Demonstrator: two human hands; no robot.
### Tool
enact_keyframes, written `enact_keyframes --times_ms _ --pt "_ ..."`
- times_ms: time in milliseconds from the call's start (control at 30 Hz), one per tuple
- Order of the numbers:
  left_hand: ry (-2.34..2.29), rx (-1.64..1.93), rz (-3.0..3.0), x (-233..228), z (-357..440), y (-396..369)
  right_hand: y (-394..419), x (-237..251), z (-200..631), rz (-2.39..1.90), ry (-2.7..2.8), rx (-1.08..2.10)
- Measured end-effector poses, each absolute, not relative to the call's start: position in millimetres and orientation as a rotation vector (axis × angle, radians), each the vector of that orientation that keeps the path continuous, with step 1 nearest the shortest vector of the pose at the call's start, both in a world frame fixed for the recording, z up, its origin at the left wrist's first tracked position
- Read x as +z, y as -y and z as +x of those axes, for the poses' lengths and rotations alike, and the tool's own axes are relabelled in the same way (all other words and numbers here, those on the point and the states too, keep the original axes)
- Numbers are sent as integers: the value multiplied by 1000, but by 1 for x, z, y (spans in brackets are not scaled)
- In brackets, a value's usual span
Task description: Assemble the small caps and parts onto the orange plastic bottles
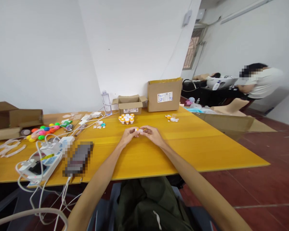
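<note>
Yellow table (183, 150) carries an open small box (130, 104), then a cluster of finished orange-and-white pieces (126, 118). Left hand (129, 134) and right hand (153, 134) pinch together one small piece (140, 130), seemingly unfinished.

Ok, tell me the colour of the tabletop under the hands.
Yellow-orange. The tabletop shows plainly in the head view, with both hands resting on it.

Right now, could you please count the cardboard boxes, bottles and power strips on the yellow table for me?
Boxes: 3, a closed one, a small open one and a flat one at the left.
Bottles: 1.
Power strips: 1.
Total: 5.
</note>
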State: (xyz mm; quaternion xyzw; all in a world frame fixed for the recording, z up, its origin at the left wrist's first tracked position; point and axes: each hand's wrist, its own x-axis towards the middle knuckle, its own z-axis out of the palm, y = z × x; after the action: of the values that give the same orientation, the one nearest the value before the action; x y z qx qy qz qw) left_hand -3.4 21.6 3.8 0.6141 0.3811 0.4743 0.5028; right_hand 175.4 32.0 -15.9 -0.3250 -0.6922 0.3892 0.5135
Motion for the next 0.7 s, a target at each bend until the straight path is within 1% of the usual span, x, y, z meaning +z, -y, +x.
enact_keyframes --times_ms 333,700 --pt "-924 1143 1506 0 -5 -26 -40 -24 179 -788 1710 882" --pt "-927 1113 1541 3 -5 -25 -35 -18 180 -804 1753 875"
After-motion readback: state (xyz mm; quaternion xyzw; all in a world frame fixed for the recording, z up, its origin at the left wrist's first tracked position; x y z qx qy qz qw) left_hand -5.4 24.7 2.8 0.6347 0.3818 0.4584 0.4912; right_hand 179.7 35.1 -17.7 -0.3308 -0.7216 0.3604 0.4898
